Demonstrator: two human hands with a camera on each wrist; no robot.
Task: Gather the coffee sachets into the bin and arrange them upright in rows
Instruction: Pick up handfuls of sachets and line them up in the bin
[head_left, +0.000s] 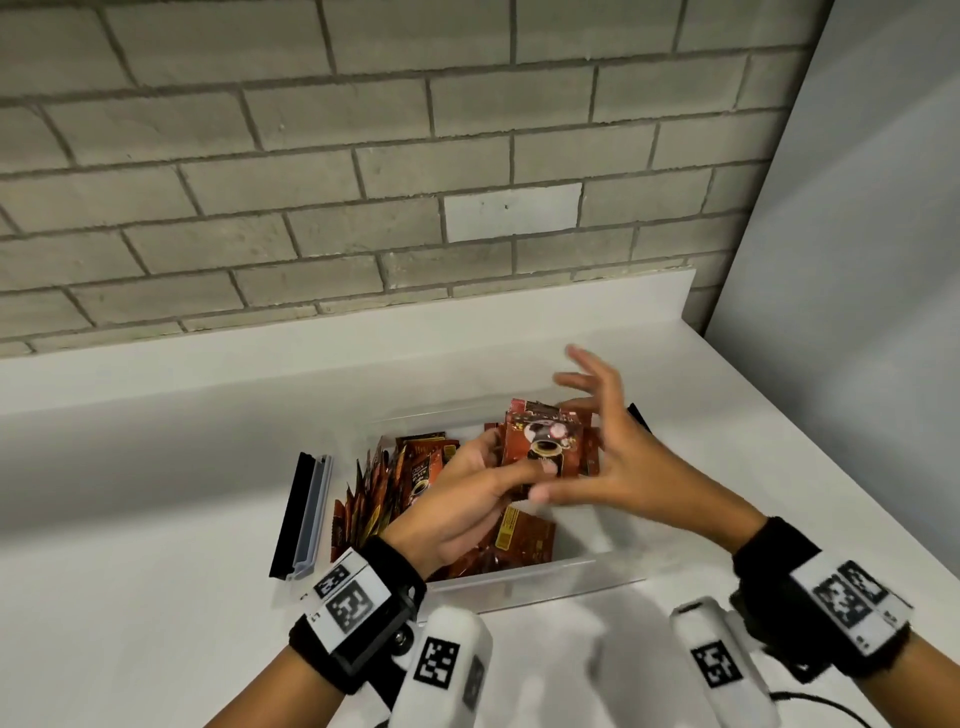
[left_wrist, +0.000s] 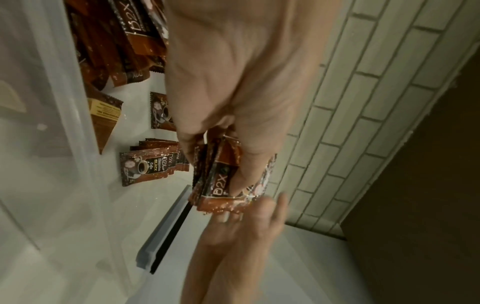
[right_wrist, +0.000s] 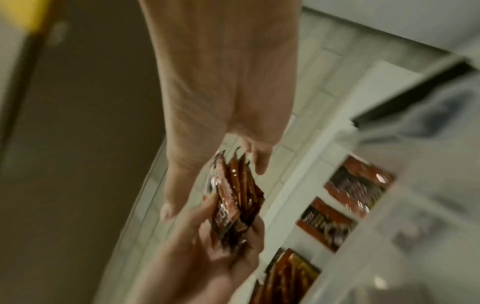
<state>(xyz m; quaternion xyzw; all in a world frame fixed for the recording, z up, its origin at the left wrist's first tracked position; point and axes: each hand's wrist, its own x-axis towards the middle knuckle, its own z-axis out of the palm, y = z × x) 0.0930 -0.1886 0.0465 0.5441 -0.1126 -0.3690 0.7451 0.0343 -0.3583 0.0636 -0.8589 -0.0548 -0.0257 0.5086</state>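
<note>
My left hand (head_left: 480, 486) grips a stack of brown coffee sachets (head_left: 545, 441) above the clear bin (head_left: 519, 582), thumb on the front face. In the left wrist view the thumb presses on the stack (left_wrist: 223, 185). My right hand (head_left: 602, 452) is open beside the stack's right edge, fingers spread, thumb tip near its lower corner. The blurred right wrist view shows the stack (right_wrist: 233, 201) between both hands. A row of sachets (head_left: 384, 483) stands along the bin's left side. Loose sachets (head_left: 519, 540) lie flat at its front.
A black and grey bar (head_left: 306, 514) lies on the white counter left of the bin. A dark piece (head_left: 636, 415) shows behind my right hand. The brick wall runs along the back, a grey panel closes the right side.
</note>
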